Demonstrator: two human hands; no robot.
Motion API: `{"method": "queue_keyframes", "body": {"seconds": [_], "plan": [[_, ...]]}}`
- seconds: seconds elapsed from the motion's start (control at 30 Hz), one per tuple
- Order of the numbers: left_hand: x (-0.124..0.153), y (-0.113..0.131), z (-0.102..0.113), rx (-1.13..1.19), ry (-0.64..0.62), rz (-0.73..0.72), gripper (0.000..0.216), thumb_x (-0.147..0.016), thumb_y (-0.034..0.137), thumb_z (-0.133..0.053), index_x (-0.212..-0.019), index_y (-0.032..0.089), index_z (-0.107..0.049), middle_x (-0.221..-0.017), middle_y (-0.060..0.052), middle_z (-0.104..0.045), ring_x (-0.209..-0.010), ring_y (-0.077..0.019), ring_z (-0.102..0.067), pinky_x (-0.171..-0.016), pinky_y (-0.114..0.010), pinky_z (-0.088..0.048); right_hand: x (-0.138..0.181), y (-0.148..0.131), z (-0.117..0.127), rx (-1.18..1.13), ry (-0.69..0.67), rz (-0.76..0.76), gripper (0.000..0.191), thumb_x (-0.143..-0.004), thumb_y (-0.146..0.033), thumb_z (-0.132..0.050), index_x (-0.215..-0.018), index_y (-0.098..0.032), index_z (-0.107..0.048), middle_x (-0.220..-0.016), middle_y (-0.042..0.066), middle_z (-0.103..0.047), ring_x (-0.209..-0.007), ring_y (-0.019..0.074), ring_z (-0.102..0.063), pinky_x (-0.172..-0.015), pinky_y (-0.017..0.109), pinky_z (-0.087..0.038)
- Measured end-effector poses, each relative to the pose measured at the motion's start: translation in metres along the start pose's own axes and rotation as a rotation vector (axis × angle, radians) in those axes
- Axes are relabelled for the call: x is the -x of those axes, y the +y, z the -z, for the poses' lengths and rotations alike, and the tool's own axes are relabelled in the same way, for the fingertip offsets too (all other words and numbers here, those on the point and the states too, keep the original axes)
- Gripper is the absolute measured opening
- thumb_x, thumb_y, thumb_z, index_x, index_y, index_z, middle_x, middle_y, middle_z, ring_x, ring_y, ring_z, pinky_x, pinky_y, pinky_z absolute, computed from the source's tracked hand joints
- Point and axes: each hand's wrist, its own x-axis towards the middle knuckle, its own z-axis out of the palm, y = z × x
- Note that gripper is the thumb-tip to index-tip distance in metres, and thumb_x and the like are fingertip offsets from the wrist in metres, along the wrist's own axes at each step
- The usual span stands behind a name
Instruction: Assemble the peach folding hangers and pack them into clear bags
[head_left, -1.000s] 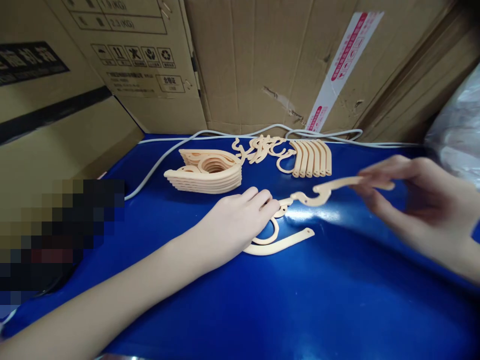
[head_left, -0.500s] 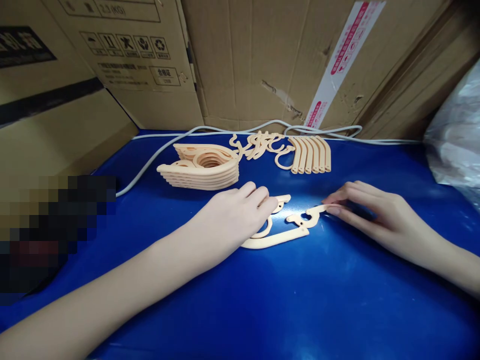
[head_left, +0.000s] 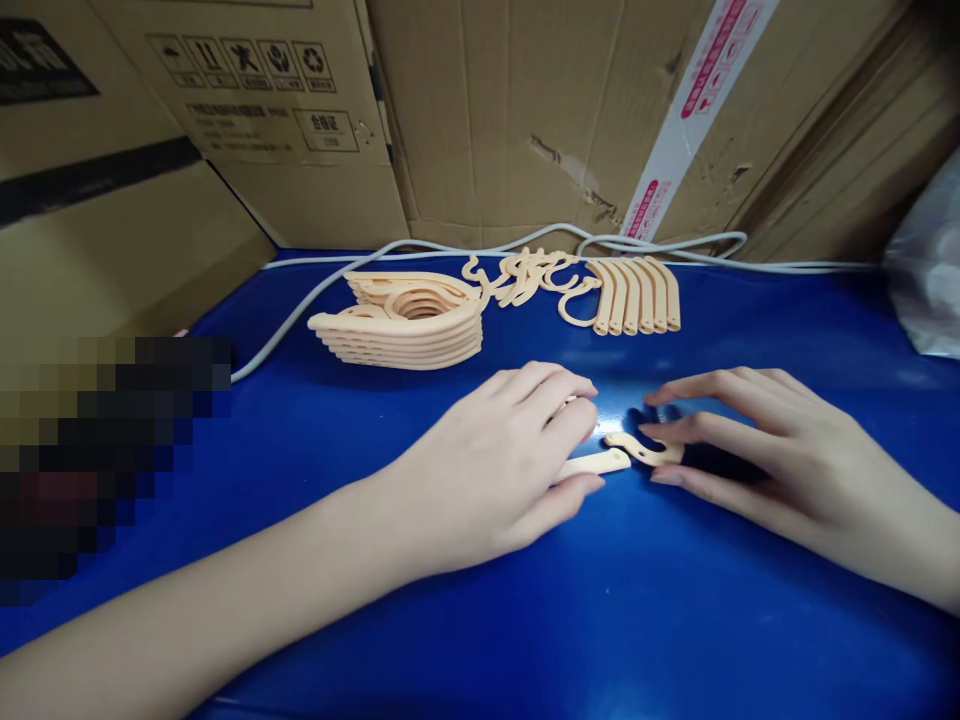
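Gripping a curved cream hanger arm (head_left: pixel 600 463) low over the blue surface (head_left: pixel 525 640), my left hand (head_left: pixel 517 460) has its thumb along the near side and its fingers bent over the far side, so only the holed end pokes out to the right. Just beside that end lies a notched hanger piece (head_left: pixel 658 455), its right part under my right hand (head_left: pixel 765 440), whose fingers are spread; I cannot tell whether thumb and finger pinch it. Farther back sits a stack of hanger bodies (head_left: pixel 405 335) on the left, then a jumble of hanger hooks (head_left: pixel 525 278), then a row of bent hanger arms (head_left: pixel 637 295) side by side. Behind them a white cable (head_left: pixel 555 227) runs along the cardboard.
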Motion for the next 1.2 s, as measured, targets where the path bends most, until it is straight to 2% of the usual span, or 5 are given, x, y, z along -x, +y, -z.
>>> {"method": "queue_keyframes", "body": {"seconds": [0.17, 0.53, 0.73, 0.97, 1.2], "plan": [[0.001, -0.001, -0.007, 0.070, -0.016, -0.002, 0.030, -0.095, 0.038, -0.057, -0.107, 0.010, -0.058, -0.140, -0.019, -0.052, -0.138, -0.0327, -0.039, -0.114, -0.046, -0.036, -0.002, -0.001, -0.001, -0.084, 0.015, -0.028, 0.017, -0.092, -0.036, -0.060, -0.101, -0.026, -0.068, -0.111, 0.007, -0.064, -0.094, 0.0244, -0.065, -0.079, 0.040, -0.049], [0.000, 0.002, -0.009, 0.123, -0.165, 0.051, 0.019, -0.098, 0.031, -0.046, -0.097, 0.014, -0.055, -0.149, -0.017, -0.043, -0.145, -0.0365, -0.030, -0.119, -0.058, -0.027, -0.003, -0.005, 0.005, -0.306, 0.016, -0.194, 0.008, -0.087, -0.032, -0.064, -0.091, -0.025, -0.062, -0.107, 0.003, -0.067, -0.095, 0.0188, -0.065, -0.080, 0.031, -0.051], [0.000, 0.006, -0.007, 0.159, -0.161, 0.030, 0.020, -0.098, 0.031, -0.045, -0.090, 0.015, -0.053, -0.151, -0.017, -0.041, -0.146, -0.0358, -0.029, -0.120, -0.058, -0.024, -0.003, -0.007, 0.009, -0.380, -0.019, -0.210, 0.010, -0.094, -0.034, -0.054, -0.096, -0.025, -0.057, -0.095, 0.000, -0.066, -0.085, 0.0141, -0.063, -0.073, 0.024, -0.049], [-0.002, 0.008, -0.006, 0.234, -0.130, 0.052, 0.018, -0.098, 0.032, -0.046, -0.089, 0.017, -0.049, -0.152, -0.016, -0.041, -0.146, -0.0319, -0.029, -0.121, -0.056, -0.023, 0.004, -0.006, 0.012, -0.408, -0.025, -0.282, 0.022, -0.102, -0.037, -0.036, -0.089, -0.026, -0.049, -0.071, -0.005, -0.060, -0.056, 0.0113, -0.054, -0.050, 0.022, -0.041], [-0.003, 0.009, -0.009, 0.294, -0.075, 0.037, 0.016, -0.098, 0.032, -0.047, -0.089, 0.018, -0.048, -0.151, -0.017, -0.041, -0.147, -0.0319, -0.029, -0.120, -0.057, -0.023, -0.006, -0.019, 0.016, -0.437, -0.100, -0.265, 0.026, -0.100, -0.041, -0.040, -0.090, -0.028, -0.061, -0.057, -0.006, -0.057, -0.043, 0.0116, -0.052, -0.043, 0.024, -0.039]]}}
